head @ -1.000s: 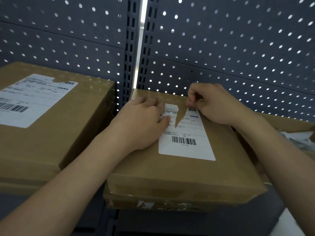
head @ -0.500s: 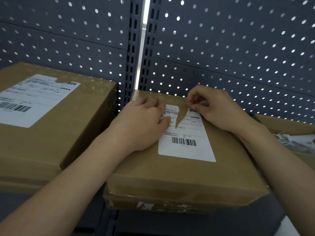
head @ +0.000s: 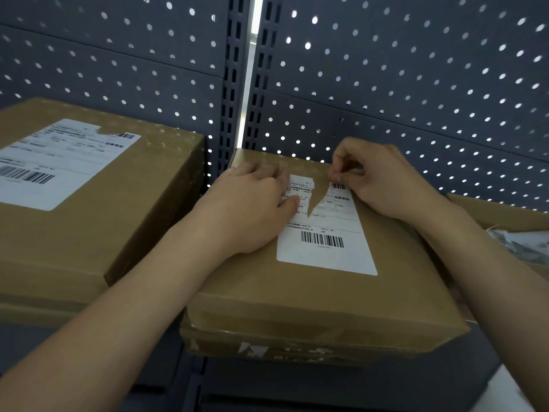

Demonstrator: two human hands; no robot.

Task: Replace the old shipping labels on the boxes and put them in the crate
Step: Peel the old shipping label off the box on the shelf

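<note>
My left hand (head: pixel 249 209) pressed flat on the centre box (head: pixel 312 292); my right hand (head: pixel 377 179) pinched its torn old label (head: pixel 323 242). Peeling had barely begun; relabelling and crating were not yet done.

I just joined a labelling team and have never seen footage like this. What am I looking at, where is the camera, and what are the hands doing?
No machine here: these are a person's two bare hands, filmed by one wide-angle camera worn on the head, looking forward and down, so the arms enter from below. A brown cardboard box lies before a grey pegboard wall. On top is a white shipping label, torn from its far edge. The left hand lies flat on the box and the label's left part. The right hand pinches the label's far edge, right of the tear, with its fingers. A second box with a second label sits to the left; an open box shows at the right edge.
</note>
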